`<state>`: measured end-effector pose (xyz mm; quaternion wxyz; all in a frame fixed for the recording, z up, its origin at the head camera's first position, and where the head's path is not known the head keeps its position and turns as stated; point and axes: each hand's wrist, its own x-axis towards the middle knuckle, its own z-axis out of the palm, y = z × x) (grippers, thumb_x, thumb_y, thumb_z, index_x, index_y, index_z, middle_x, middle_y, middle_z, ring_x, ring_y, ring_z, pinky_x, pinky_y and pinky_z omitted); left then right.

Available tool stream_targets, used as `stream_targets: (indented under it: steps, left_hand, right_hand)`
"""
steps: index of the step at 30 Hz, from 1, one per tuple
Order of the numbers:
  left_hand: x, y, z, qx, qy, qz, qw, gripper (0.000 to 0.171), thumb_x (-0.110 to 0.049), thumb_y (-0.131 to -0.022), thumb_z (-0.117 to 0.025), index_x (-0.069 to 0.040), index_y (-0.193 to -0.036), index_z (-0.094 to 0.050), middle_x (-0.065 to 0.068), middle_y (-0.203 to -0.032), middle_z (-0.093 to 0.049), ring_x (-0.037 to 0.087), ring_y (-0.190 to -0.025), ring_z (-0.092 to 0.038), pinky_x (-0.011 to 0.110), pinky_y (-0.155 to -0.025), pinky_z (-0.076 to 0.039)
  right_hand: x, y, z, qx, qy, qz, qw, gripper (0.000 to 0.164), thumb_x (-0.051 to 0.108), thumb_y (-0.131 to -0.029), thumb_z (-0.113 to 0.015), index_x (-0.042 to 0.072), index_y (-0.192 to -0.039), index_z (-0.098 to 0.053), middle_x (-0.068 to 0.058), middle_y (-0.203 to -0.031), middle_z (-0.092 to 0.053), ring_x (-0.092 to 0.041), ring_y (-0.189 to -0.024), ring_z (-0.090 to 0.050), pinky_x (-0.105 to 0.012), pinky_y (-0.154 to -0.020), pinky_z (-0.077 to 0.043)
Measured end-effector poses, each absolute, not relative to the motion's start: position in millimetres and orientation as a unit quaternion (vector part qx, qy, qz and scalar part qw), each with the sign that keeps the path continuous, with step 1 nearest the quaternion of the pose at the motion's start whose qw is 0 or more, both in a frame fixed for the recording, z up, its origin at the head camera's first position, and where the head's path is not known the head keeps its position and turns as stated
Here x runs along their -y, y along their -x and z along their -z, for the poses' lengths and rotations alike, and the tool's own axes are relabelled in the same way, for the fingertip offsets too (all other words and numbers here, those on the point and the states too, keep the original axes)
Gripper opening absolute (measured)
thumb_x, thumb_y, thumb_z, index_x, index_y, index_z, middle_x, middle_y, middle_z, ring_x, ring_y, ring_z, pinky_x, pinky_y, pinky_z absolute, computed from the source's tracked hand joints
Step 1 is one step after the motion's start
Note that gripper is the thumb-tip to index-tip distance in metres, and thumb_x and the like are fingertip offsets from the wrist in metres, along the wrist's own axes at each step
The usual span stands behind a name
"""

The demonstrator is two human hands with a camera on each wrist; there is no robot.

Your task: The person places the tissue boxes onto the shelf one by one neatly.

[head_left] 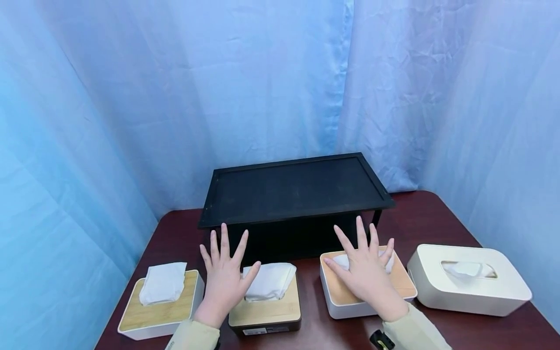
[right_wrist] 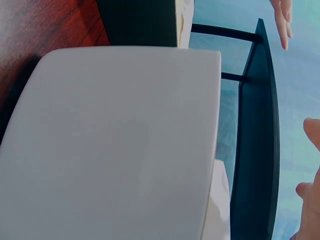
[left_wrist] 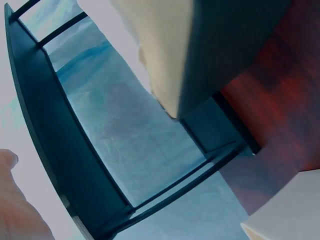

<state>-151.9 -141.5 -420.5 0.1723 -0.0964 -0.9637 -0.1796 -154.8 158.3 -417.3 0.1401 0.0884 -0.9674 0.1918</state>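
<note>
My left hand (head_left: 225,279) is held with its fingers spread, between a white tissue box with a bamboo lid (head_left: 177,301) and a dark-sided tissue box with a wooden lid (head_left: 280,308). It overlaps part of the dark-sided box in the head view. My right hand (head_left: 367,272), fingers also spread, hovers over a white tissue box with a wooden lid (head_left: 400,279) and partly hides its tissue. Neither hand holds anything. In the right wrist view, fingers of the right hand (right_wrist: 311,190) show beside the white box's side wall (right_wrist: 115,140).
A low black rack (head_left: 297,189) stands behind the boxes on the dark red table (head_left: 420,214). At the far right sits a cream tissue box (head_left: 468,296) with an oval slot. Blue curtains (head_left: 262,87) enclose the back and sides.
</note>
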Motion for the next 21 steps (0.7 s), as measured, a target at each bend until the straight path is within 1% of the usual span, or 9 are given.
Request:
stream_targets:
  steps: [4, 10, 14, 17, 21]
  left_hand:
    - [145, 150, 427, 0.964, 0.095, 0.182, 0.169, 0.075, -0.049, -0.087, -0.060, -0.021, -0.150, -0.030, 0.016, -0.159, 0.006, 0.041, -0.144, 0.011, 0.070, -0.105, 0.003]
    - [153, 148, 435, 0.963, 0.093, 0.185, 0.175, 0.074, -0.047, -0.086, -0.062, -0.020, -0.149, -0.033, 0.016, -0.159, 0.004, 0.041, -0.144, 0.008, 0.070, -0.105, 0.002]
    - [160, 145, 442, 0.965, 0.085, 0.187, 0.161, 0.074, -0.047, -0.086, -0.062, -0.020, -0.149, -0.033, 0.014, -0.159, 0.006, 0.042, -0.144, 0.008, 0.070, -0.105, 0.002]
    - [163, 142, 450, 0.966, 0.079, 0.190, 0.154, 0.073, -0.045, -0.086, -0.063, -0.020, -0.148, -0.035, 0.014, -0.159, 0.006, 0.043, -0.143, 0.006, 0.071, -0.105, 0.001]
    - [164, 139, 461, 0.967, 0.081, 0.189, 0.153, 0.070, -0.043, -0.086, -0.064, -0.019, -0.147, -0.037, 0.017, -0.159, 0.002, 0.045, -0.142, 0.001, 0.072, -0.103, -0.004]
  right_hand:
    - [-155, 156, 421, 0.967, -0.095, -0.195, 0.137, 0.073, 0.058, -0.086, -0.056, 0.029, -0.148, -0.030, -0.018, -0.158, 0.000, -0.048, -0.140, 0.001, -0.073, -0.099, 0.008]
    - [-145, 161, 425, 0.961, -0.110, -0.208, 0.146, 0.073, 0.057, -0.086, -0.058, 0.029, -0.148, -0.032, -0.018, -0.158, -0.001, -0.047, -0.141, -0.001, -0.073, -0.100, 0.008]
    - [-135, 162, 430, 0.955, -0.129, -0.221, 0.151, 0.072, 0.056, -0.086, -0.058, 0.027, -0.147, -0.033, -0.019, -0.158, -0.003, -0.047, -0.140, -0.001, -0.073, -0.099, 0.005]
    - [-124, 162, 433, 0.947, -0.148, -0.240, 0.152, 0.071, 0.053, -0.086, -0.060, 0.025, -0.147, -0.035, -0.020, -0.157, -0.004, -0.046, -0.140, -0.003, -0.072, -0.100, 0.004]
    - [-108, 162, 435, 0.944, -0.167, -0.246, 0.144, 0.068, 0.050, -0.088, -0.059, 0.026, -0.147, -0.036, -0.020, -0.157, -0.004, -0.045, -0.140, -0.005, -0.069, -0.103, 0.003]
